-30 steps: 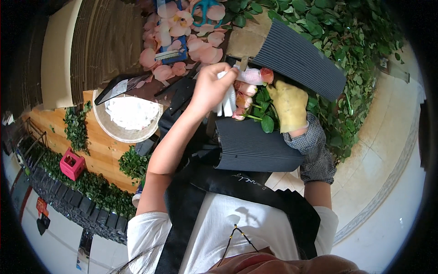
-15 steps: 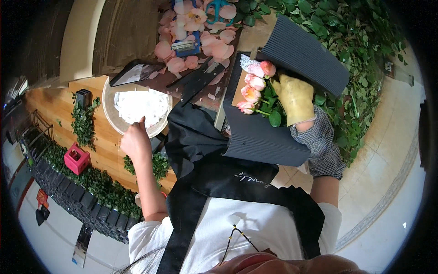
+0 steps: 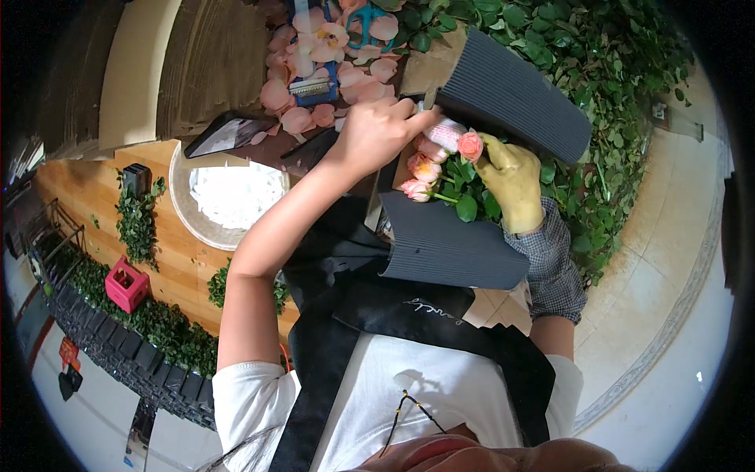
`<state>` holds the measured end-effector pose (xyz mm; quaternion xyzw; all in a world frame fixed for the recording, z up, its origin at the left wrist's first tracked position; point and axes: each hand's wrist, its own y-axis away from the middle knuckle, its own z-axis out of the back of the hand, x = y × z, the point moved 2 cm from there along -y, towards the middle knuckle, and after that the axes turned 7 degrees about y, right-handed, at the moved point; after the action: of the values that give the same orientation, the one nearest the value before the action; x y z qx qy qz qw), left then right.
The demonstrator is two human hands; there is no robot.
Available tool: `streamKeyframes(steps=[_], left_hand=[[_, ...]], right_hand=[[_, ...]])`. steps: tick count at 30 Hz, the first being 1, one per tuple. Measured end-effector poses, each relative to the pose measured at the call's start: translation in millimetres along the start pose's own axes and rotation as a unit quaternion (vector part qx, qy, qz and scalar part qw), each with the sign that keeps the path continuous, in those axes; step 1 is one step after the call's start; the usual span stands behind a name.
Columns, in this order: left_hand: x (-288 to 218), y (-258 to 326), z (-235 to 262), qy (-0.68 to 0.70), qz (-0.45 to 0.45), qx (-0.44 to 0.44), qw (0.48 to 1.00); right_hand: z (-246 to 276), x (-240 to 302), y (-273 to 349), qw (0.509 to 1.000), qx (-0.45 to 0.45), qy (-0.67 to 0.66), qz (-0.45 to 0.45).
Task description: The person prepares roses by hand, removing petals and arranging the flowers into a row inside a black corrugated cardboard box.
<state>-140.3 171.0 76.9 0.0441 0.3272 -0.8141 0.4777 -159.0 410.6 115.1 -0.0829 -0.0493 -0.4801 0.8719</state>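
— Where is the pink rose [image 3: 470, 147]?
— Between dark ribbed sheets [image 3: 515, 90], at the gloved right hand [image 3: 513, 179], fingers curled; the left hand [image 3: 383, 130], fingers bent, adjoins white mesh [image 3: 447, 134]; neither grip is discernible

White T-shirt [image 3: 448, 393], black apron [image 3: 366, 305] with pale script [image 3: 437, 308], beaded dark cord [image 3: 405, 393] — yellow glove [image 3: 516, 189] on the right hand [image 3: 507, 175], checked oversleeve [image 3: 554, 256].

Cannot see whole mesh sleeve [image 3: 448, 135], partly behind left hand [image 3: 381, 130] | cannot follow rose stems [image 3: 445, 197] to ends, under leaves [image 3: 466, 207] and gloved right hand [image 3: 515, 185] | cannot see full basket [image 3: 178, 200], behind left forearm [image 3: 289, 206] | cannot see all foliage [image 3: 590, 138], cut by upper edge
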Motion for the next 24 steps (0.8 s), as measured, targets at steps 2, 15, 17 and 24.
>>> streamKeyframes(steps=[2, 15, 17, 24], left_hand=[[0.5, 3.3, 2.1, -0.021, -0.006, 0.009, 1.0], [25.0, 226.2, 170.2, -0.161, 0.625, 0.175, 0.743], [44.8, 266.1, 170.3, -0.133, 0.597, 0.111, 0.783], [-17.5, 125.5, 137.4, 0.248, 0.508, 0.202, 0.8]], right_hand=[[-8.2, -2.5, 0.6, 1.0, 0.001, 0.016, 0.004], [0.0, 9.8, -10.4, 0.989, 0.103, 0.102, -0.03], [-0.4, 18.8, -18.5, 0.987, 0.121, 0.105, -0.031], [35.6, 26.3, -2.3, 0.998, 0.011, 0.047, 0.03]])
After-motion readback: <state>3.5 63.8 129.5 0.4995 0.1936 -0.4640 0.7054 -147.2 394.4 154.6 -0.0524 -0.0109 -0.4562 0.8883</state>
